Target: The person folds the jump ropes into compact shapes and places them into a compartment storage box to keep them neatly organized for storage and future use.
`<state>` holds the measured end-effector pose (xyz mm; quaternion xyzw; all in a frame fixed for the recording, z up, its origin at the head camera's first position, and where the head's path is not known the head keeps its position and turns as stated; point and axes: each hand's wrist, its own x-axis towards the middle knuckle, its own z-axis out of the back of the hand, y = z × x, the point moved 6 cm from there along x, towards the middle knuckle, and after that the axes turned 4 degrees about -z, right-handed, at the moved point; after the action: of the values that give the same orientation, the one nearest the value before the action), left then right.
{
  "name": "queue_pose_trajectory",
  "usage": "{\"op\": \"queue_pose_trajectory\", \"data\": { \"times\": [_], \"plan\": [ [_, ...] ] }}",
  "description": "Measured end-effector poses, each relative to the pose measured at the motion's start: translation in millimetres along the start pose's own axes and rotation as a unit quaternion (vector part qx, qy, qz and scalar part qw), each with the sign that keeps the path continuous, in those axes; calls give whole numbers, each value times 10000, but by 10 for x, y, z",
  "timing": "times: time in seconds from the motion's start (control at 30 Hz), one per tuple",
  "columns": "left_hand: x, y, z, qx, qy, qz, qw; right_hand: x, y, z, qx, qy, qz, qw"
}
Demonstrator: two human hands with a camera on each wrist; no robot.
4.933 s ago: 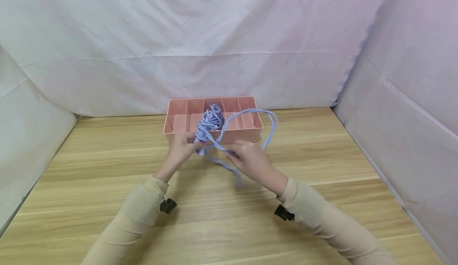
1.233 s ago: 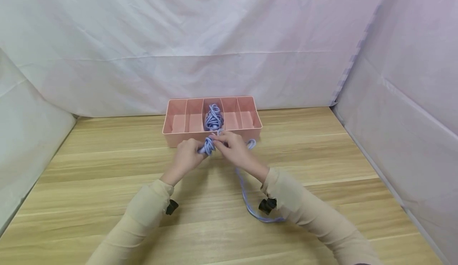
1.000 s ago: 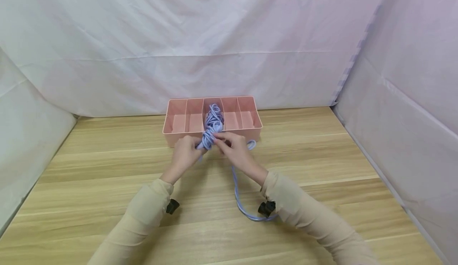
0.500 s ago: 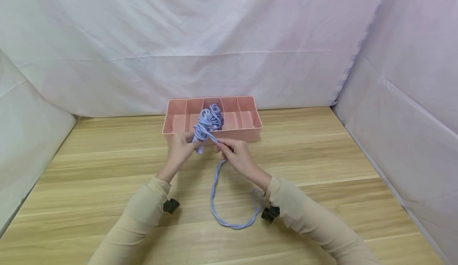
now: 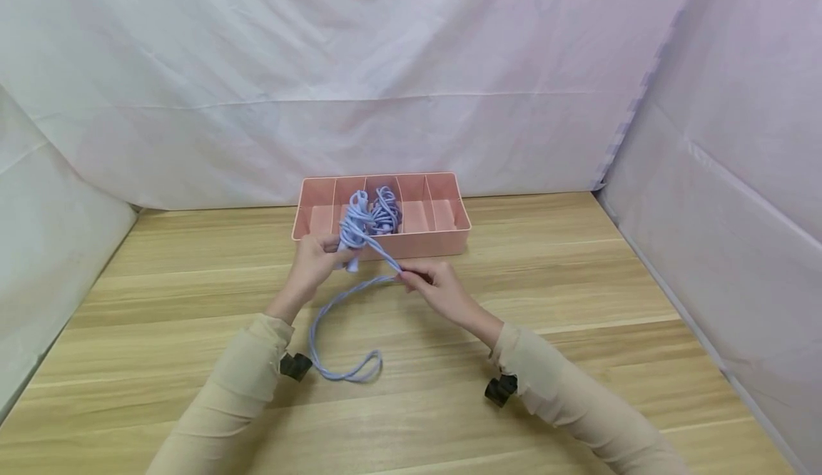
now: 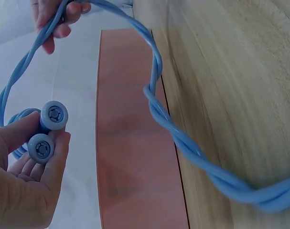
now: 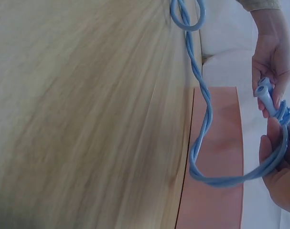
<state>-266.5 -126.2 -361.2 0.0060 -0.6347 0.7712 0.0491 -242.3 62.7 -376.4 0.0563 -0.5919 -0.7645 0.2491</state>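
Note:
A light-blue jump rope is partly wound round its two handles (image 6: 54,115); in the head view the wound bundle (image 5: 354,224) shows in front of the pink box. My left hand (image 5: 311,264) grips the handles, whose round ends face the left wrist camera. To the right, my right hand (image 5: 441,291) pinches the twisted doubled cord (image 5: 384,254), pulled straight from the bundle. From these fingers the loose length (image 5: 315,332) curves left and down, finishing in a loop (image 5: 372,366) over the table. The right wrist view shows the cord passing round my right fingers (image 7: 273,136).
The pink box (image 5: 424,245) with several compartments stands at the back of the wooden table (image 5: 546,268). A second coiled blue rope (image 5: 386,215) lies in its middle compartment. White cloth (image 5: 411,133) hangs behind and on both sides.
The right hand has gone round the bundle with the cord and drawn it out to the right. The loose loop has swung from right to left. The left hand has shifted slightly left.

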Motion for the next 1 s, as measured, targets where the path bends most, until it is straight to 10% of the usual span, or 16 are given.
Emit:
{"op": "queue_pose_trajectory", "data": {
  "times": [0.27, 0.77, 1.0],
  "plan": [
    [-17, -41, 15, 27, 51, -81, 10000, -40, 46, 16, -74, 579, -306, 9978],
    [-58, -27, 45, -390, -2, 354, 9986, -114, -112, -50, -1109, 723, 606, 9893],
    [-126, -25, -43, -921, 726, 287, 9927, -112, -145, -16, -1578, 1279, 977, 9743]
  ]
}}
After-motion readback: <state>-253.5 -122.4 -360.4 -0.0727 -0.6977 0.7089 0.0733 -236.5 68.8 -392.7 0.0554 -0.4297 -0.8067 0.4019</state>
